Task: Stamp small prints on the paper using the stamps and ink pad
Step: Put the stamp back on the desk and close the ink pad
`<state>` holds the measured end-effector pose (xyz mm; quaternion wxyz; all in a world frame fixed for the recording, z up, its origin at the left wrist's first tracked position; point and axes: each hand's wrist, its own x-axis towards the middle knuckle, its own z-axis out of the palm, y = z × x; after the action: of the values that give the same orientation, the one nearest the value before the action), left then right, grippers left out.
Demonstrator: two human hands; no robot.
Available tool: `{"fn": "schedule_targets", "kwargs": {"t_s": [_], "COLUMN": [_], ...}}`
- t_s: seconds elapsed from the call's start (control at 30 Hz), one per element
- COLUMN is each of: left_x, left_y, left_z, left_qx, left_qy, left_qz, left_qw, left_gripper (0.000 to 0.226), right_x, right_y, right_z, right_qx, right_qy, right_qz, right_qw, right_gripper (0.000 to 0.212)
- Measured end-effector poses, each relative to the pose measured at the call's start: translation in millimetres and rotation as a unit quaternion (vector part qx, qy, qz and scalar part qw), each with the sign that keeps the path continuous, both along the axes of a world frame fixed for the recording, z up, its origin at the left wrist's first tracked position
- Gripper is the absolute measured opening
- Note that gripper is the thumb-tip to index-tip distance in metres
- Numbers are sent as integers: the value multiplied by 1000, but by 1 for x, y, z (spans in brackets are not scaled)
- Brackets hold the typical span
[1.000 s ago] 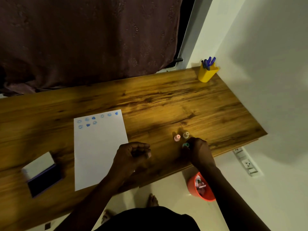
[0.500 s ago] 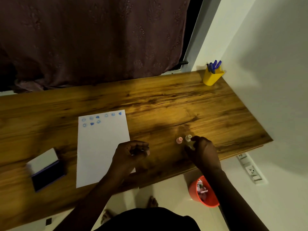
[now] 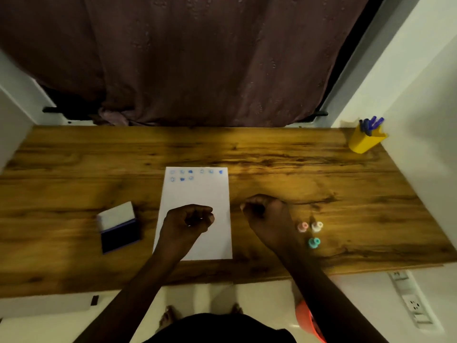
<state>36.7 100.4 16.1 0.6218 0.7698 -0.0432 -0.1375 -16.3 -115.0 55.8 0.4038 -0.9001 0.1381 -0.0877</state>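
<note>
A white paper [image 3: 195, 194] lies mid-table with several small blue prints along its top edge. An open ink pad [image 3: 120, 232] with a dark blue pad and a raised white lid sits to its left. Three small stamps stand to the right: pink [image 3: 303, 227], cream [image 3: 317, 226] and teal [image 3: 314, 242]. My left hand [image 3: 188, 219] hovers over the paper's lower half with its fingers curled. My right hand [image 3: 264, 211] is curled just off the paper's right edge, left of the stamps. What either fist encloses is hidden.
A yellow cup of blue pens [image 3: 366, 139] stands at the far right corner by the wall. A dark curtain [image 3: 197, 58] hangs behind the wooden table [image 3: 272, 157]. An orange bin [image 3: 309, 320] and a wall socket strip [image 3: 410, 300] are below the front edge.
My right hand has left the stamps and moved left to the paper's right edge, uncovering the teal stamp. My left hand stays curled over the paper. My head has turned left.
</note>
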Motion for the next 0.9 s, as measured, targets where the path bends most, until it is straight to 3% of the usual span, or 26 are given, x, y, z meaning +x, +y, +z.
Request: {"fn": "schedule_targets", "kwargs": {"t_s": [0.23,0.53,0.77,0.9], "left_x": [0,3,17,30], "left_y": [63,153,211,225], "left_z": [-4,-21,-44,-54], "left_qx": [10,91,146,143], "left_qy": [7,2,-3,48], "left_qz": [88,191,236,247], "left_qw": [996,977,961,957], "left_gripper": [26,12,26,37], "right_x": [41,82,119,135], "right_y": [68,141,192,217], "right_z": [-13,-43,-58,-66], "right_qx": [0,15,14,-8], "right_qy": [23,96,135,146], "right_qz": [77,186,220,227], "right_qw": [997,978,966,963], "right_gripper": [13,13,25,25]}}
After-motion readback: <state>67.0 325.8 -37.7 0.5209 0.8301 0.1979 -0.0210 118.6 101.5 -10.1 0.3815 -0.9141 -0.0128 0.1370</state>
